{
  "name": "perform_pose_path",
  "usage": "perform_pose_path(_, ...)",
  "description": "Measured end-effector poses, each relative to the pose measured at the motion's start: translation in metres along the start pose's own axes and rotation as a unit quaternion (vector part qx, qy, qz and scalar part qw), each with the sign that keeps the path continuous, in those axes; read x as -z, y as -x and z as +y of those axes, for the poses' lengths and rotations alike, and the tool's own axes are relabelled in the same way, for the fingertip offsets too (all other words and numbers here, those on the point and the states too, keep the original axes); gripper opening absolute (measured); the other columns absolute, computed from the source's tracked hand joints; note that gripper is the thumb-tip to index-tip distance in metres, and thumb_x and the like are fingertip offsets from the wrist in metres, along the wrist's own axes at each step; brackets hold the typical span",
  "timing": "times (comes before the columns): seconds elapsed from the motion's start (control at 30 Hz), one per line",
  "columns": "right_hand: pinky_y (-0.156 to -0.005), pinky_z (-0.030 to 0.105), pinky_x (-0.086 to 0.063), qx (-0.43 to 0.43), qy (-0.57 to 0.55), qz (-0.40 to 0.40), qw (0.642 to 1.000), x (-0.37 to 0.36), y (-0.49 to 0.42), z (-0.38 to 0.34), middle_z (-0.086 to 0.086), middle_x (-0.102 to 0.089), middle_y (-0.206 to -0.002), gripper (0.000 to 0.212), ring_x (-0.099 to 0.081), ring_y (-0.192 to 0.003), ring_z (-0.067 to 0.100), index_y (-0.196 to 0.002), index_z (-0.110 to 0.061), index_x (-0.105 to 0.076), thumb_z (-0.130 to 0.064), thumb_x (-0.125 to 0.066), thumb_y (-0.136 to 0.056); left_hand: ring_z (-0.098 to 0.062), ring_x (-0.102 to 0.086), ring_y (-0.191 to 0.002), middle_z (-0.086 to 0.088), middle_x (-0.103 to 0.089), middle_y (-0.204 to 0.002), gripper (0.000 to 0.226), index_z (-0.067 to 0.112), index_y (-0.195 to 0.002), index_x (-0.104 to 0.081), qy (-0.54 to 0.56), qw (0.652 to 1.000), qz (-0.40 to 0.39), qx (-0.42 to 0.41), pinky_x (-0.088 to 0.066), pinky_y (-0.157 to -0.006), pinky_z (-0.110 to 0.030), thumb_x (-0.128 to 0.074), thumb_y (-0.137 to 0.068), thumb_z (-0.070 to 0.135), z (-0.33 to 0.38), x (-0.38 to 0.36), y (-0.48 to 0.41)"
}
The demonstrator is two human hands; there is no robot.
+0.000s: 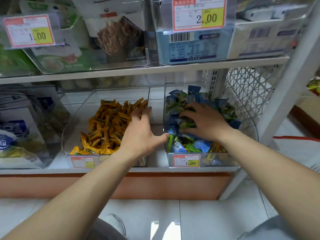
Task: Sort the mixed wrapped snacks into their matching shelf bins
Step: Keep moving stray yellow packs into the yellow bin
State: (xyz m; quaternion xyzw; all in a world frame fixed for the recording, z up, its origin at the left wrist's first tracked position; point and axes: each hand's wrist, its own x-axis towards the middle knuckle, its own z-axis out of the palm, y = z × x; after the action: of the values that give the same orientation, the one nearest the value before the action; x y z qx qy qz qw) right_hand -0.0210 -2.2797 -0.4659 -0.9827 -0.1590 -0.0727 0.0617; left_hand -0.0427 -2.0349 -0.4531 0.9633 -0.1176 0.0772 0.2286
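Two clear bins stand side by side on the lower shelf. The left bin point(69, 153) holds a heap of orange wrapped snacks point(105, 125). The right bin point(216, 160) holds blue and green wrapped snacks point(187, 144), with a few orange ones point(216, 148) near its front. My left hand point(140, 134) hovers over the right side of the orange heap, fingers spread and blurred, thumb reaching to the right bin's wall. My right hand point(204, 122) lies palm down on the blue and green pile, fingertips curled into the wrappers; what it holds is hidden.
A clear bin point(26, 135) of blue-and-white packs stands at the left of the same shelf. The upper shelf point(138, 70) carries boxed goods behind price tags. A white wire side panel point(245, 94) closes the shelf's right end. Tiled floor lies below.
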Motion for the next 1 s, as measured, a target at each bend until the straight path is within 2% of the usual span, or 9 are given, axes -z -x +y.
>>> perform_pose_path(0.07, -0.087, 0.039, -0.047, -0.013, -0.007, 0.043, 0.999, 0.002, -0.008, 0.01, -0.003, -0.043, -0.143, 0.052, -0.048, -0.123, 0.03, -0.128, -0.034, -0.052, -0.066, -0.051, -0.088, -0.031, -0.053, -0.122, -0.011, -0.047, -0.14, 0.109, 0.022, -0.148, -0.03, -0.012, 1.0, 0.004, -0.004, -0.048, -0.097, -0.038, -0.058, -0.059, 0.079, 0.001, 0.0, -0.002)
perform_pose_path(0.2, -0.086, 0.042, -0.05, -0.055, -0.047, 0.066, 0.995, 0.014, -0.015, 0.03, 0.004, -0.055, -0.127, 0.033, -0.054, -0.113, 0.03, -0.117, -0.026, -0.058, -0.049, -0.058, -0.093, -0.03, -0.052, -0.125, -0.01, -0.051, -0.14, 0.102, 0.023, -0.149, -0.03, -0.007, 1.0, -0.002, -0.006, -0.047, -0.098, -0.037, -0.07, -0.067, 0.068, -0.001, 0.0, -0.004)
perform_pose_path(0.33, -0.095, 0.039, -0.047, -0.05, -0.074, 0.015, 0.996, 0.032, -0.007, 0.029, -0.003, -0.06, -0.124, 0.039, -0.055, -0.114, 0.022, -0.117, -0.03, -0.066, -0.054, -0.062, -0.087, -0.029, -0.05, -0.128, -0.008, -0.048, -0.145, 0.099, 0.024, -0.149, -0.031, 0.003, 1.0, -0.001, -0.011, -0.045, -0.1, -0.037, -0.073, -0.069, 0.065, -0.001, 0.001, -0.005)
perform_pose_path(0.4, -0.098, 0.039, -0.046, -0.038, -0.092, 0.05, 0.994, 0.042, 0.007, 0.025, -0.003, -0.062, -0.126, 0.042, -0.055, -0.116, 0.02, -0.12, -0.029, -0.066, -0.053, -0.064, -0.086, -0.028, -0.05, -0.129, -0.006, -0.048, -0.145, 0.098, 0.024, -0.148, -0.032, 0.018, 1.0, 0.006, -0.017, -0.044, -0.1, -0.035, -0.075, -0.069, 0.061, -0.001, 0.001, -0.005)
perform_pose_path(0.53, -0.086, 0.027, -0.043, -0.071, -0.131, 0.095, 0.984, 0.057, 0.04, 0.027, -0.003, -0.065, -0.121, 0.033, -0.06, -0.108, 0.018, -0.115, -0.028, -0.069, -0.045, -0.067, -0.086, -0.027, -0.056, -0.121, -0.004, -0.056, -0.137, 0.088, 0.028, -0.146, -0.034, 0.048, 0.999, 0.004, -0.015, -0.049, -0.095, -0.035, -0.075, -0.071, 0.049, 0.001, 0.0, -0.004)
perform_pose_path(0.7, -0.071, 0.02, -0.042, -0.151, -0.153, 0.105, 0.971, 0.065, 0.064, 0.021, -0.009, -0.071, -0.098, 0.014, -0.062, -0.085, 0.006, -0.101, -0.03, -0.071, -0.034, -0.066, -0.088, -0.009, -0.062, -0.096, 0.005, -0.064, -0.119, 0.072, 0.025, -0.141, -0.041, 0.137, 0.99, -0.027, -0.033, -0.043, -0.073, -0.007, -0.073, -0.077, 0.019, 0.008, 0.0, -0.003)
perform_pose_path(0.77, -0.064, 0.018, -0.042, -0.162, -0.161, 0.087, 0.97, 0.062, 0.075, 0.011, -0.014, -0.068, -0.084, 0.003, -0.06, -0.077, 0.0, -0.09, -0.033, -0.067, -0.034, -0.064, -0.089, -0.007, -0.062, -0.098, 0.004, -0.064, -0.122, 0.068, 0.024, -0.14, -0.044, 0.155, 0.986, -0.034, -0.043, -0.044, -0.078, -0.008, -0.072, -0.079, 0.013, 0.01, 0.0, -0.002)
perform_pose_path(0.87, -0.069, 0.029, -0.049, -0.168, -0.119, -0.004, 0.979, 0.048, 0.091, 0.0, -0.01, -0.067, -0.083, 0.012, -0.063, -0.08, 0.011, -0.089, -0.029, -0.067, -0.036, -0.058, -0.092, -0.015, -0.061, -0.111, 0.001, -0.061, -0.13, 0.065, 0.025, -0.139, -0.044, 0.16, 0.985, -0.038, -0.044, -0.048, -0.089, -0.022, -0.071, -0.081, 0.011, 0.011, -0.001, -0.002)
perform_pose_path(1.0, -0.068, 0.034, -0.047, -0.201, -0.07, -0.11, 0.971, 0.032, 0.089, -0.002, -0.001, -0.062, -0.08, 0.018, -0.061, -0.087, 0.026, -0.083, -0.021, -0.056, -0.037, -0.055, -0.092, -0.012, -0.06, -0.106, 0.003, -0.061, -0.128, 0.061, 0.029, -0.134, -0.047, 0.165, 0.984, -0.042, -0.047, -0.047, -0.084, -0.021, -0.071, -0.081, 0.011, 0.009, 0.0, -0.003)
